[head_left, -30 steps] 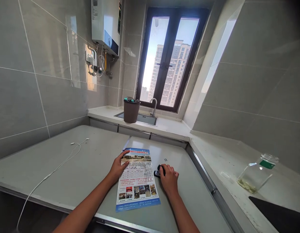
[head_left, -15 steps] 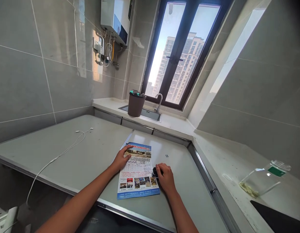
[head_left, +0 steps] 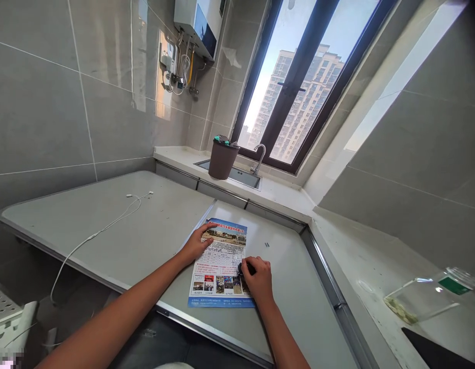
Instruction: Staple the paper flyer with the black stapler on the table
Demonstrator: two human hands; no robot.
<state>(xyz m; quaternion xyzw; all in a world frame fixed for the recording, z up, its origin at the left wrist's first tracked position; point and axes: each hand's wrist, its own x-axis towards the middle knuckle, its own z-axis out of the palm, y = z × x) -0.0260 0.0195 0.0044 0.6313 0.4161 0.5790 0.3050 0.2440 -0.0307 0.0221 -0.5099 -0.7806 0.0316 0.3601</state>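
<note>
A printed colour leaflet (head_left: 222, 256) lies flat on the pale grey table (head_left: 145, 236). My left hand (head_left: 197, 243) rests on its left edge with the fingers stretched flat, holding nothing. My right hand (head_left: 256, 279) sits on the leaflet's right edge, fingers curled over a small black object (head_left: 243, 267), possibly a stapler, which is mostly hidden by the fingers. Two tiny dark bits (head_left: 266, 244) lie on the table just beyond the right hand.
A white cable (head_left: 102, 230) trails across the table's left half. A brown bucket (head_left: 223, 160) stands by the sink (head_left: 237, 177) and tap under the window. A tilted glass jar (head_left: 425, 297) lies on the right counter. A water heater hangs on the wall.
My right hand with the black object has moved left onto the leaflet's right edge. The left hand stays on the leaflet. The camera has shifted left.
</note>
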